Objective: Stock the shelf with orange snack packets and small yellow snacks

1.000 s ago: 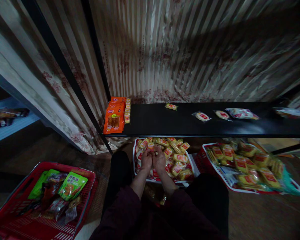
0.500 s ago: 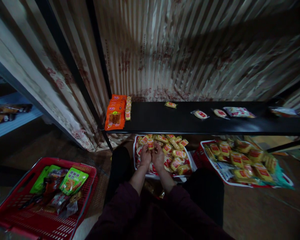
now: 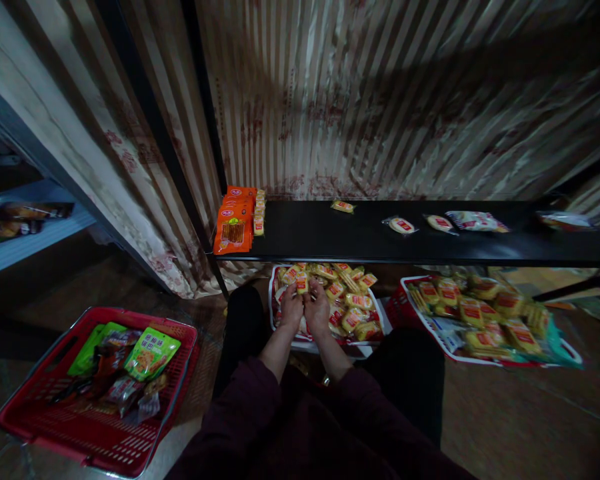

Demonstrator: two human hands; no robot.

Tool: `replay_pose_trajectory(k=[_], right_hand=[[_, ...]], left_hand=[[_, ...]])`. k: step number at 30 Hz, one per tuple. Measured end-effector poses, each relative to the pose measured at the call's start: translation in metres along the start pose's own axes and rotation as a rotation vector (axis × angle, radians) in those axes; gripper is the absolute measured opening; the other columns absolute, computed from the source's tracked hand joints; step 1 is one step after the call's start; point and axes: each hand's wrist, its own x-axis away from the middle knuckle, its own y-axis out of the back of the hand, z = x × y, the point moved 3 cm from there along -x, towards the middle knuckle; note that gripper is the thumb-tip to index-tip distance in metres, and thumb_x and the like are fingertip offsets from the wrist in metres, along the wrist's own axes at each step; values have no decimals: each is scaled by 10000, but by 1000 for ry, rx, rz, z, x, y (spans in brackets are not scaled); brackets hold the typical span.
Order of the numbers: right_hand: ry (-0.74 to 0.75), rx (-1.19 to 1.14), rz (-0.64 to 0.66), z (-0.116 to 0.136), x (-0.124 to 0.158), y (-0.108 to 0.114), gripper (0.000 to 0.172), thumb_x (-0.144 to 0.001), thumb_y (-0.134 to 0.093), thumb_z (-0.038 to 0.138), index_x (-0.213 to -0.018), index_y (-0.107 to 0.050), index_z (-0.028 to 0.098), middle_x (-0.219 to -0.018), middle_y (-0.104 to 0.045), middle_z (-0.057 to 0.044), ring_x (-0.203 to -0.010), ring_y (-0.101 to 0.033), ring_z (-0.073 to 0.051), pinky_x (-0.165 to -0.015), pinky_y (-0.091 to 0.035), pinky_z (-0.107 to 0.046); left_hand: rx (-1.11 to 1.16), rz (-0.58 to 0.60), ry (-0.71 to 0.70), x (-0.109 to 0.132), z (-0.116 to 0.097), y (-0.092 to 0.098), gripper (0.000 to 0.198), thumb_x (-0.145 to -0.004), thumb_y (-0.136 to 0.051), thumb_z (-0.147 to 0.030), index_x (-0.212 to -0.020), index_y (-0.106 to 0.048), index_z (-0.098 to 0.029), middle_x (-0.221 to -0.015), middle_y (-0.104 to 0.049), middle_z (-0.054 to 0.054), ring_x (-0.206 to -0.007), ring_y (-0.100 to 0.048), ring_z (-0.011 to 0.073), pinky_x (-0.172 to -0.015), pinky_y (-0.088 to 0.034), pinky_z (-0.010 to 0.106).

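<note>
My left hand (image 3: 292,308) and my right hand (image 3: 317,308) are side by side over the middle basket (image 3: 272,303). Between their fingertips they hold a small yellow wrapped snack (image 3: 302,283) with a red label. Many similar yellow packets (image 3: 359,301) fill the basket below and to the right of my hands. Above, on the black shelf (image 3: 300,233), a row of yellow snacks (image 3: 259,217) stands beside orange packets (image 3: 233,230) at the left end. A single yellow packet (image 3: 343,207) lies farther along the shelf.
Flat round snacks (image 3: 401,225) and a white-pink packet (image 3: 477,221) lie on the shelf's right half. A red basket (image 3: 30,417) with a green bag (image 3: 153,353) is at lower left. Another full basket (image 3: 433,330) stands at right. A striped curtain (image 3: 370,100) hangs behind.
The view has shifted slightly, so the shelf sits a little higher and the left basket a little farther right. Both hands still hold the snack over the basket.
</note>
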Motion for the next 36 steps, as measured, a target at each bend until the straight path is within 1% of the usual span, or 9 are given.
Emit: replay_pose_trajectory(k=[5, 14, 18, 21, 24, 27, 32, 36], right_hand=[[-21, -2, 7, 4, 2, 0, 441, -735, -471, 228, -1150, -601, 158, -1061, -684, -120, -985, -622, -236, -953, -457, -443], [-50, -15, -1, 6, 3, 3, 437, -750, -477, 257, -1156, -591, 145, -1144, -651, -136, -1062, -598, -246, -1000, -420, -449], [-42, -40, -8, 6, 4, 4, 420, -761, -469, 265, -1146, -592, 149, -1132, -659, -133, -1093, -581, -243, -1002, -416, -453], [-38, -42, -14, 10, 4, 6, 395, -772, -453, 263, -1119, -604, 150, -1100, -671, -130, -1076, -588, -238, -1004, -412, -455], [-15, -56, -8, 16, 5, 7, 381, -788, -432, 260, -1107, -611, 153, -1075, -679, -124, -1046, -600, -226, -997, -421, -436], [-17, -67, 8, 20, 5, 8, 391, -784, -419, 251, -1110, -610, 148, -1081, -677, -128, -1028, -608, -223, -987, -430, -429], [-19, -100, 13, 21, 6, 8, 386, -770, -423, 248, -1093, -619, 170, -1060, -689, -102, -1022, -610, -217, -972, -444, -424], [-6, -105, 14, 22, 6, 6, 377, -771, -438, 257, -1088, -618, 162, -1077, -681, -113, -1008, -615, -216, -960, -453, -423]], left_hand=[[-9, 1, 3, 0, 2, 0, 371, -718, -530, -61, -1046, -651, -184, -1153, -664, 91, -1069, -609, 189, -982, -429, 325], [-35, -5, 20, 4, -4, 3, 258, -761, -572, -153, -1007, -645, -180, -1167, -655, 90, -1089, -594, 185, -984, -416, 302], [-1, -22, 37, 9, -7, 4, 168, -755, -618, -221, -919, -648, -195, -1057, -679, 68, -1008, -612, 185, -926, -445, 302], [45, -38, 62, 13, -9, 4, 139, -734, -655, -253, -861, -646, -195, -972, -681, 58, -949, -621, 181, -882, -459, 297], [82, -31, 65, 15, -12, 3, 159, -711, -684, -251, -849, -646, -184, -927, -679, 56, -902, -625, 173, -855, -465, 292], [81, -28, 70, 15, -14, 3, 163, -693, -691, -191, -849, -651, -166, -917, -681, 66, -883, -627, 169, -864, -462, 298], [161, -72, 174, 16, -12, 5, 224, -696, -692, -179, -918, -662, -174, -993, -684, 75, -953, -630, 182, -881, -464, 310], [253, -68, 185, 18, -15, 5, 299, -686, -704, -172, -981, -656, -167, -1047, -680, 86, -958, -636, 174, -870, -472, 289]])
